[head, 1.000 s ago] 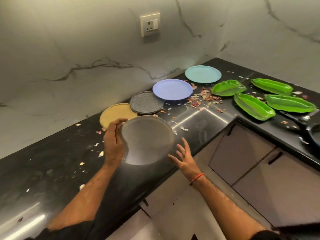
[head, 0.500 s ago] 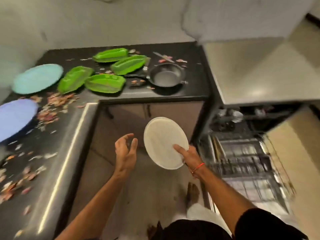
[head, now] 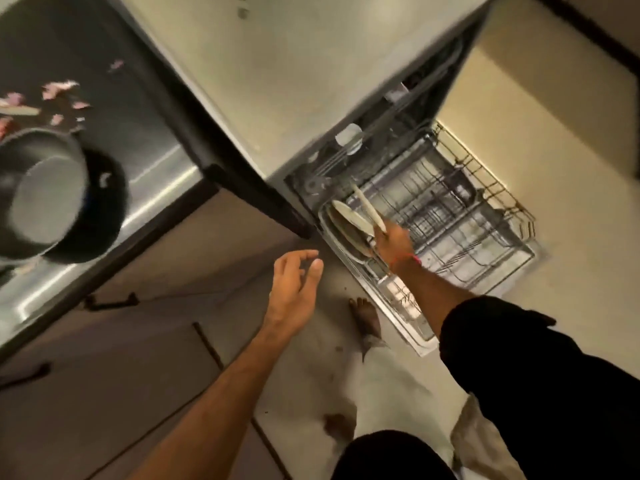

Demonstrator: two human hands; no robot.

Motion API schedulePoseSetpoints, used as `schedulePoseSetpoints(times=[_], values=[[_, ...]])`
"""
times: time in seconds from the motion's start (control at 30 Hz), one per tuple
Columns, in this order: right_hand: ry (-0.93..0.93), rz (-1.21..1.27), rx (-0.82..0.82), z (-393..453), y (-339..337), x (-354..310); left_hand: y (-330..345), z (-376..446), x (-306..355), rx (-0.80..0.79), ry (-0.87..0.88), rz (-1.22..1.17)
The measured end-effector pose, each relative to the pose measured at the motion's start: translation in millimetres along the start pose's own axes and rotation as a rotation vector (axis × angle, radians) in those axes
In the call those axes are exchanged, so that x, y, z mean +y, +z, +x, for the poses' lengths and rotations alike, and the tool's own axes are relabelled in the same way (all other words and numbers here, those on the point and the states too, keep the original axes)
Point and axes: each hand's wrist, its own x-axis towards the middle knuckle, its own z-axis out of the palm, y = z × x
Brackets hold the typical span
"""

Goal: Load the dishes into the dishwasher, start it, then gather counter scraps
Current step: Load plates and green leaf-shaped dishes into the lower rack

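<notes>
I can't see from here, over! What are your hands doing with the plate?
Right hand gripping white plate, edge-on, at lower rack. Left hand open, empty. Other plates already racked beside it. Nothing blocking.

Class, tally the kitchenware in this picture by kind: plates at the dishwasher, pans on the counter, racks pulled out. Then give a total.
Plates: 3, the held plate in the right hand, plus a cream plate and a darker plate in the rack
Pans: 1, the pan on the counter
Racks: 1
Total: 5
</notes>
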Motion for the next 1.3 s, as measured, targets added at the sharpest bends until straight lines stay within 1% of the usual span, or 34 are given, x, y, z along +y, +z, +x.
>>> schedulePoseSetpoints(times=[0.07,0.17,0.33,0.4,0.5,0.6,0.67,0.8,0.93,1.0,1.17,1.23,1.3], values=[[-0.025,-0.014,0.001,34,4,12,15,21,0,-0.035,-0.008,0.0],[0.008,-0.069,-0.047,84,23,28,34,40,-13,-0.097,-0.053,0.02],[0.038,-0.121,-0.141,133,59,43,44,42,-43,-0.124,-0.119,0.04],[0.009,-0.161,-0.143,145,69,44,43,40,-51,-0.132,-0.174,0.044],[-0.093,-0.269,-0.156,155,77,44,40,39,-62,-0.128,-0.226,0.051],[-0.125,-0.377,-0.183,155,73,44,36,36,-64,-0.125,-0.223,0.053],[-0.12,-0.385,-0.187,156,70,48,35,33,-63,-0.125,-0.224,0.036],[-0.059,-0.309,-0.244,157,72,53,37,27,-65,-0.129,-0.225,0.057],[-0.008,-0.185,-0.24,157,70,48,32,21,-71,-0.147,-0.229,0.096],[-0.013,-0.171,-0.217,149,71,46,27,18,-70,-0.137,-0.219,0.088],[-0.047,-0.115,-0.073,95,70,41,10,8,-70,-0.091,-0.163,0.071],[-0.081,-0.067,-0.067,66,70,30,0,4,-66,-0.065,-0.116,0.057],[-0.121,-0.021,-0.1,35,72,13,-14,-2,-65,-0.013,-0.062,0.05]])
